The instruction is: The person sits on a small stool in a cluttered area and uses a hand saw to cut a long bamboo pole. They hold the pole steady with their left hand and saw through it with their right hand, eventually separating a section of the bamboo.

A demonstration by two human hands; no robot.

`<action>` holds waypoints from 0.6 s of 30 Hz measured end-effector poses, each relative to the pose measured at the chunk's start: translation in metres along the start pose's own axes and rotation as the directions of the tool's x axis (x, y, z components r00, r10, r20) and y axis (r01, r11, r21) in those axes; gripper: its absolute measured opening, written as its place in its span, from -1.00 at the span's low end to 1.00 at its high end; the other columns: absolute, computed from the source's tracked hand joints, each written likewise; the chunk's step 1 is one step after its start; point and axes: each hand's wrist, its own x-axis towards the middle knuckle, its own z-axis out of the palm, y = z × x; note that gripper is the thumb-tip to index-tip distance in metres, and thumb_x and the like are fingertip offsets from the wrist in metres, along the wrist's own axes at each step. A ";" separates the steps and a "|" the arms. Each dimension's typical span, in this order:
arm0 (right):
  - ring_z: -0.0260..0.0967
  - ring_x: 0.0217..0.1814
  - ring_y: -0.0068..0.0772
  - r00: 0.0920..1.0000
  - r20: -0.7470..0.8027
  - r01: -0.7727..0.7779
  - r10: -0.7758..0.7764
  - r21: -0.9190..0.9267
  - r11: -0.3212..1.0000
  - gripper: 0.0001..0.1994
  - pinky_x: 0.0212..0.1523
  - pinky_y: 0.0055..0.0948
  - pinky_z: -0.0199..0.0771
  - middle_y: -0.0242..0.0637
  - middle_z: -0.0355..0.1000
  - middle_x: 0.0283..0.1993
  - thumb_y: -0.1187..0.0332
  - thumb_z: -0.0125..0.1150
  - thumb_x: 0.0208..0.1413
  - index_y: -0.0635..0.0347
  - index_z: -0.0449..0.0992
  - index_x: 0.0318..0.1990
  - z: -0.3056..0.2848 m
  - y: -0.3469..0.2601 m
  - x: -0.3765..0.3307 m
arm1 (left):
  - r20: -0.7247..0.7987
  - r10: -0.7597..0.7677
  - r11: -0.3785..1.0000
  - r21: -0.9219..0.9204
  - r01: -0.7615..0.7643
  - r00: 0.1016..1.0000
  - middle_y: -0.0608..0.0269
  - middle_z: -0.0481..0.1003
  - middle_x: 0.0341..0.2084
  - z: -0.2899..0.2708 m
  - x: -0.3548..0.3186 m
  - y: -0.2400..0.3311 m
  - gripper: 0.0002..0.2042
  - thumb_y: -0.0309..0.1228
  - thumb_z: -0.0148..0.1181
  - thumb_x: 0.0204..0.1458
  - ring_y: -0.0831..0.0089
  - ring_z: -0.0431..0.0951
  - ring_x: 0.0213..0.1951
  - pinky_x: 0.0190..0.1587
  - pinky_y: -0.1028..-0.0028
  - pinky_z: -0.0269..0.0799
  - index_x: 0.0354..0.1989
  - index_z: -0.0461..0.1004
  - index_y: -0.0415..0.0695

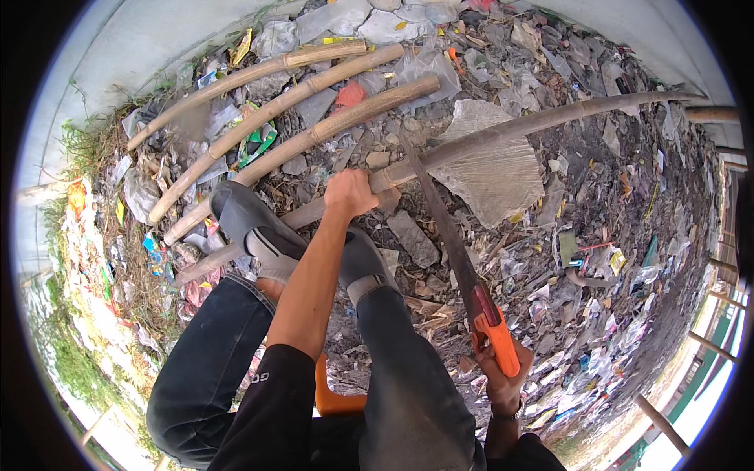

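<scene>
My left hand (352,193) is wrapped round a long bamboo pole (565,124), which slants from lower left to upper right. In my right hand (504,373) is the orange handle of a handsaw (449,235). Its dark blade reaches up to the pole and crosses it just right of my left hand; how deep the teeth sit cannot be made out. Beneath the pole, right of the blade, lies a flat broken slab (495,165). My grey shoes (255,228) are at the pole, the left one over it.
Three bamboo lengths (302,133) lie side by side at the upper left. Plastic scraps, stones and a concrete chunk (413,238) litter the ground. An orange object (338,392) shows between my legs. A pale wall (157,47) bounds the far side; several poles (664,424) stand at the right rim.
</scene>
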 end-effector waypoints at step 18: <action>0.10 -0.66 -0.63 0.832 0.140 0.404 -0.537 0.510 0.759 -0.68 -0.60 -0.55 0.11 -0.45 0.16 -0.49 0.27 0.31 0.26 0.28 0.31 -0.10 -0.066 -0.137 0.064 | -0.038 0.008 1.000 0.003 -0.008 0.999 -0.12 0.68 -0.19 0.009 0.000 -0.002 -0.56 -0.20 0.32 -0.17 -0.09 0.69 -0.08 0.08 0.07 0.60 -0.07 0.70 -0.09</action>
